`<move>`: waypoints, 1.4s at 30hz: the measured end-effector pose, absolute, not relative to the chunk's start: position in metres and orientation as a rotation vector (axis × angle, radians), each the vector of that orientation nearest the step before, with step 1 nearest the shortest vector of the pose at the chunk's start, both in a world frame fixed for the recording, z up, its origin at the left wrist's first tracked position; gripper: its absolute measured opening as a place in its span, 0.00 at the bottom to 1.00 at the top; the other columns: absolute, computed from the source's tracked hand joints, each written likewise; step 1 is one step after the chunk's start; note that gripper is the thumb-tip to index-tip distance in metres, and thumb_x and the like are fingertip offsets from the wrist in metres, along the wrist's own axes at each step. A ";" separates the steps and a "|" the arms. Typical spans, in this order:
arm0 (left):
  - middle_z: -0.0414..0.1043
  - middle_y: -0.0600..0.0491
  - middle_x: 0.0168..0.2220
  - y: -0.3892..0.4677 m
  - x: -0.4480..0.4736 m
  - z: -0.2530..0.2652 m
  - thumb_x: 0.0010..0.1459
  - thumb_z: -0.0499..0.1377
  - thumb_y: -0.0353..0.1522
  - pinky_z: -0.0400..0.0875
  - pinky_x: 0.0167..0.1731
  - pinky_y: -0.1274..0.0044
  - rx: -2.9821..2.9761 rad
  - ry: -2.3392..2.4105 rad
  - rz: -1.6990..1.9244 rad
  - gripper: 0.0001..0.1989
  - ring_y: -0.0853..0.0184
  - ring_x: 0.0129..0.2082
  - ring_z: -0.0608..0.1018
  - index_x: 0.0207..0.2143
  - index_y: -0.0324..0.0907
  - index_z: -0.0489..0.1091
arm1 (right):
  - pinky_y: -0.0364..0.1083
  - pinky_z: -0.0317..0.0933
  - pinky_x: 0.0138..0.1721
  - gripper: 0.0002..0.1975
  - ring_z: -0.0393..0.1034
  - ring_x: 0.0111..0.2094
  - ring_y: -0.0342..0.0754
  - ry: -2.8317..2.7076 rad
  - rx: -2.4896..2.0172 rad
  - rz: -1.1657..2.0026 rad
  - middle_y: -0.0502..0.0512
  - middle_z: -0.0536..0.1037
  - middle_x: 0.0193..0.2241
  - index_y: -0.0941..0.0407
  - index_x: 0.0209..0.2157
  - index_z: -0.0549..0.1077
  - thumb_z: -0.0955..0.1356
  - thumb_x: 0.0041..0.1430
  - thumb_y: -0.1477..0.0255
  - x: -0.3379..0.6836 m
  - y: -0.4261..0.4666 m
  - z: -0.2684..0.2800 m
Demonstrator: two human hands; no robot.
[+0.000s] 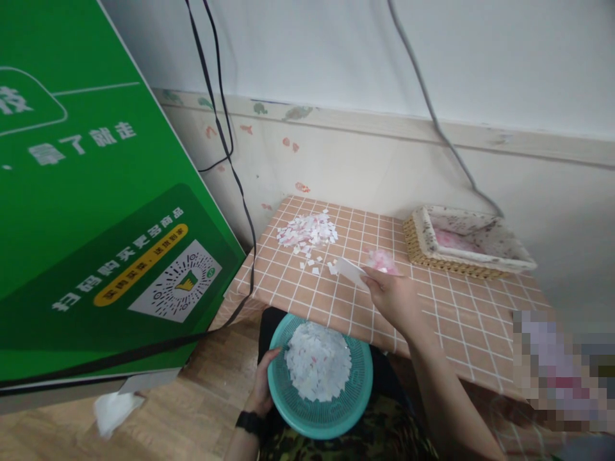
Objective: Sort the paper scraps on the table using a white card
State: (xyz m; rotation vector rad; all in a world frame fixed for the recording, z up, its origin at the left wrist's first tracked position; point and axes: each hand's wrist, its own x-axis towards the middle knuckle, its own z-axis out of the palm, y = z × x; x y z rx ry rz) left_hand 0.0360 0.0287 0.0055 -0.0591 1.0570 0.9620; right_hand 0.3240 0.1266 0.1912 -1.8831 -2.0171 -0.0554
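Observation:
My left hand (263,383) grips the left rim of a round teal plastic colander (355,397), which rests on my lap. A mound of small white paper pieces (317,362) with a few pink bits lies in it. Between the thumb and fingers of my right hand (388,294) is a flat white card (352,271), held just above the table. Several loose white squares lie by the card's far end. Beyond them spreads a pile of white and pinkish paper squares (310,230). A small pink-and-white heap (380,260) sits just behind my right hand, partly hidden by it.
A checked brown tablecloth (461,320) covers the table against the wall. A lined wicker basket (454,269) with pink material stands at the right. Black cables (247,211) hang beside a green cabinet (158,160) at the left. A white bag-like item (113,410) lies on the floor.

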 end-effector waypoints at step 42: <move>0.80 0.48 0.25 0.037 0.040 0.009 0.48 0.62 0.32 0.73 0.34 0.66 -0.088 1.074 0.928 0.09 0.59 0.24 0.79 0.31 0.34 0.76 | 0.44 0.51 0.22 0.16 0.70 0.20 0.48 -1.915 -1.889 -0.077 0.55 0.77 0.21 0.53 0.43 0.76 0.60 0.62 0.68 0.328 0.113 0.188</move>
